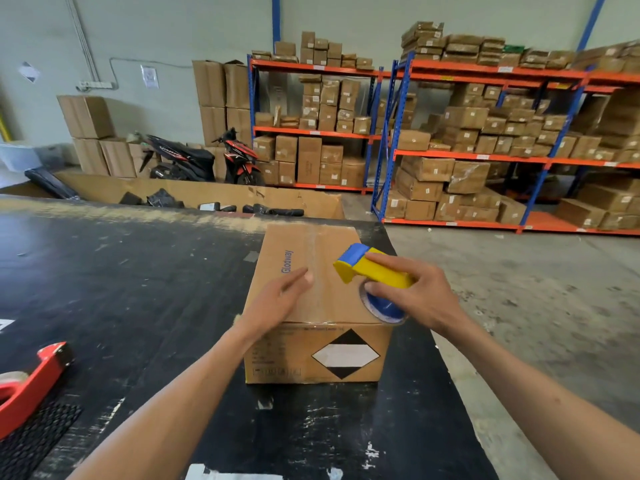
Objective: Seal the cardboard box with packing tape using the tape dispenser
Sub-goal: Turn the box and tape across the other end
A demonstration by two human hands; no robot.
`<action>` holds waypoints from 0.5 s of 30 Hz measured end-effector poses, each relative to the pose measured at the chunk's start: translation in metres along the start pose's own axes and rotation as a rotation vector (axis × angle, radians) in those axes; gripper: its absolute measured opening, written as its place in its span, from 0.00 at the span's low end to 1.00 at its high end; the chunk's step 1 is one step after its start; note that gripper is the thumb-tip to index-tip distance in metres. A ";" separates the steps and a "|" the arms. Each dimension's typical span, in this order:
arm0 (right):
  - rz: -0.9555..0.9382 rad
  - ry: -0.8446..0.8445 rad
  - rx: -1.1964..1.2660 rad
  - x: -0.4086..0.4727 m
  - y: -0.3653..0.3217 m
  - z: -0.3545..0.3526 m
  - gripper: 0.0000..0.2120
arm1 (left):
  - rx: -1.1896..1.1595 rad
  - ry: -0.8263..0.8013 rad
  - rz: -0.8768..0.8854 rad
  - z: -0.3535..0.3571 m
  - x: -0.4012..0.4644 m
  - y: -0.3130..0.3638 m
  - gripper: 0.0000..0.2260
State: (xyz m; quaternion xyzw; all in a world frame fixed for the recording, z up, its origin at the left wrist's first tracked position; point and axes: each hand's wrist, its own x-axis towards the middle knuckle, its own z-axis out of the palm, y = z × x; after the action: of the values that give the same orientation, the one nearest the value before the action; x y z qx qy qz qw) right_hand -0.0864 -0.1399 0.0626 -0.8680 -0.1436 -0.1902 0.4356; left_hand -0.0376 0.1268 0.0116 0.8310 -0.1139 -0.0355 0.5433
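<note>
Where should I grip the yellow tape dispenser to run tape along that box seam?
Take the tape dispenser by its long yellow handle, from the right side and above, as the right hand does now. The blue roll hangs beneath and the blue-capped head points toward the cardboard box seam, so the handle is the only free part.

Single head-worn wide-angle view, angled forward and down across the black bench (pixel 121 289) from close range. Faces warehouse shelving (pixel 485 157) well beyond the bench's far edge. Both forearms enter from the bottom edge.
</note>
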 end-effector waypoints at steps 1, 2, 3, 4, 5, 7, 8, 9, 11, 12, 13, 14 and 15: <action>-0.141 0.040 -0.034 -0.003 -0.002 -0.005 0.23 | -0.287 0.003 -0.072 -0.001 -0.004 0.011 0.30; -0.288 0.083 -0.064 -0.005 -0.004 -0.008 0.24 | -0.539 -0.037 -0.127 -0.003 -0.008 0.020 0.30; -0.409 0.114 -0.105 -0.005 -0.005 -0.011 0.25 | -0.744 -0.089 -0.160 -0.004 -0.013 0.029 0.30; -0.497 0.123 -0.159 -0.005 -0.005 -0.011 0.25 | -0.894 -0.130 -0.170 -0.006 -0.018 0.036 0.31; -0.555 0.107 -0.220 -0.005 -0.003 -0.010 0.25 | -0.985 -0.150 -0.160 -0.007 -0.023 0.044 0.30; -0.590 0.034 -0.363 -0.007 0.006 0.000 0.25 | -1.016 -0.133 -0.132 -0.006 -0.029 0.056 0.27; -0.581 0.002 -0.406 -0.008 0.012 0.005 0.26 | -0.973 -0.113 -0.127 -0.004 -0.031 0.060 0.25; -0.565 -0.013 -0.414 -0.009 0.018 0.010 0.26 | -0.924 -0.089 -0.131 -0.003 -0.032 0.063 0.22; -0.550 -0.018 -0.384 -0.010 0.024 0.016 0.27 | -0.906 -0.037 -0.166 -0.002 -0.032 0.060 0.20; -0.563 -0.022 -0.370 -0.009 0.022 0.018 0.27 | -0.929 -0.014 -0.191 -0.004 -0.032 0.056 0.20; -0.579 -0.031 -0.352 -0.009 0.018 0.020 0.27 | -0.945 0.002 -0.218 -0.006 -0.032 0.052 0.20; -0.594 -0.044 -0.324 -0.008 0.013 0.022 0.27 | -0.952 0.013 -0.245 -0.009 -0.031 0.048 0.20; -0.602 -0.058 -0.293 -0.007 0.008 0.024 0.26 | -0.951 0.020 -0.262 -0.012 -0.031 0.044 0.19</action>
State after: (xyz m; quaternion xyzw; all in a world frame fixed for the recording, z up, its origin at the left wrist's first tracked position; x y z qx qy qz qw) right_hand -0.0839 -0.1257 0.0407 -0.8450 -0.3772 -0.3041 0.2263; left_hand -0.0720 0.1275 0.0545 0.4987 0.0257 -0.1434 0.8544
